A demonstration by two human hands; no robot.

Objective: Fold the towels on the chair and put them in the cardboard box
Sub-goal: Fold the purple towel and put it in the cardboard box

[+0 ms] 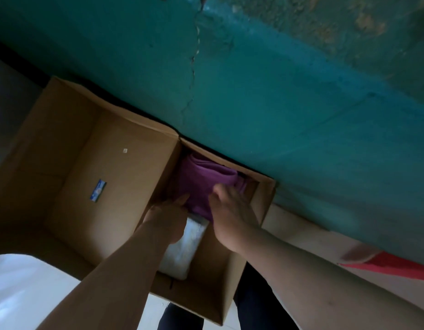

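Note:
An open cardboard box (263, 201) stands against a teal wall, seen from above. A folded purple towel (201, 182) lies inside it at the far end. A white folded towel (184, 248) lies below it, nearer to me. Both my hands reach into the box. My left hand (168, 217) rests at the purple towel's left edge, fingers curled against it. My right hand (230, 210) lies flat with fingers spread on the towel's right side, pressing on it. Whether either hand still grips the cloth is unclear. The chair is out of view.
The box's wide flap (87, 167) lies open to the left, with a small blue label on it. A white surface (27, 289) shows at lower left. Something red (392, 265) lies at the right by the wall. My dark trousers show below the box.

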